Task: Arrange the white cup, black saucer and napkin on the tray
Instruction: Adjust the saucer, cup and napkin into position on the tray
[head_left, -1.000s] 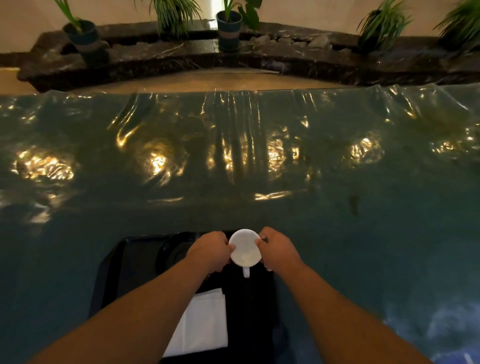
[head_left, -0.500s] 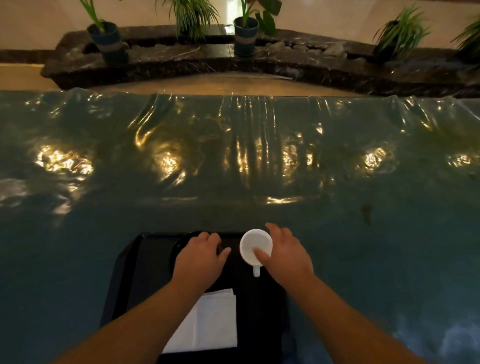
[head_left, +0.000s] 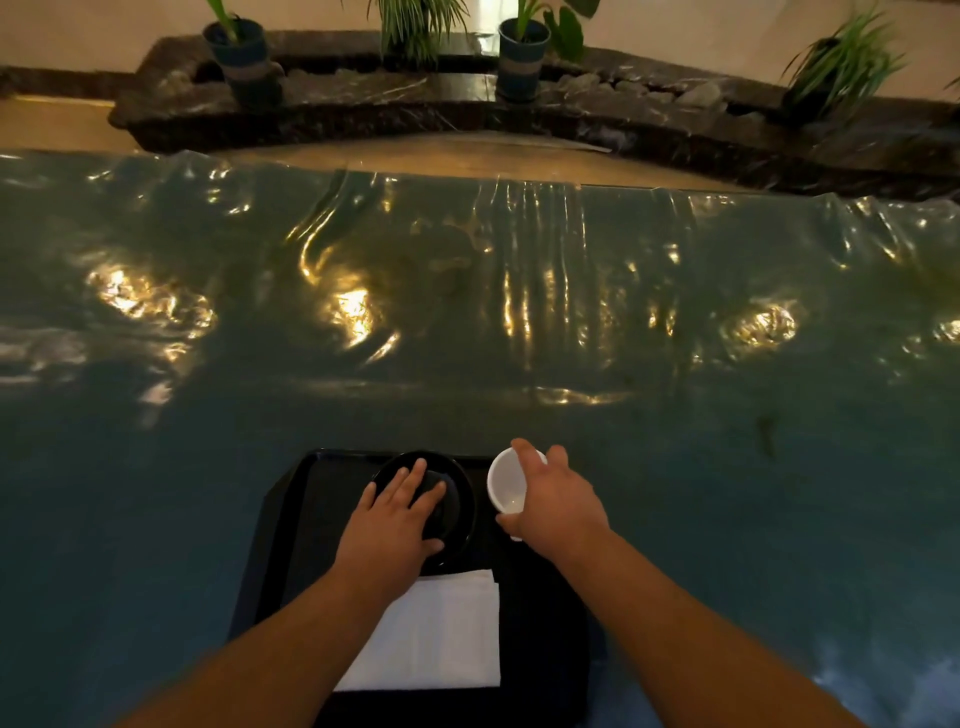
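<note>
A black tray (head_left: 291, 525) lies at the near edge of the table. On its far half sits the black saucer (head_left: 460, 499), and my left hand (head_left: 395, 525) rests flat on it with fingers spread. My right hand (head_left: 556, 504) grips the white cup (head_left: 506, 486) by its rim and side, over the tray's far right corner, beside the saucer. The cup's mouth faces up and is empty. A folded white napkin (head_left: 441, 634) lies on the near half of the tray, partly under my left forearm.
The table (head_left: 467, 338) is covered by a wrinkled, shiny teal plastic sheet reaching far ahead and to both sides. Beyond its far edge runs a dark stone ledge (head_left: 623, 119) with potted plants (head_left: 522, 57).
My left hand let go of the cup and moved left onto the saucer, fingers spread. My right hand kept the cup and shifted it right, off the saucer.
</note>
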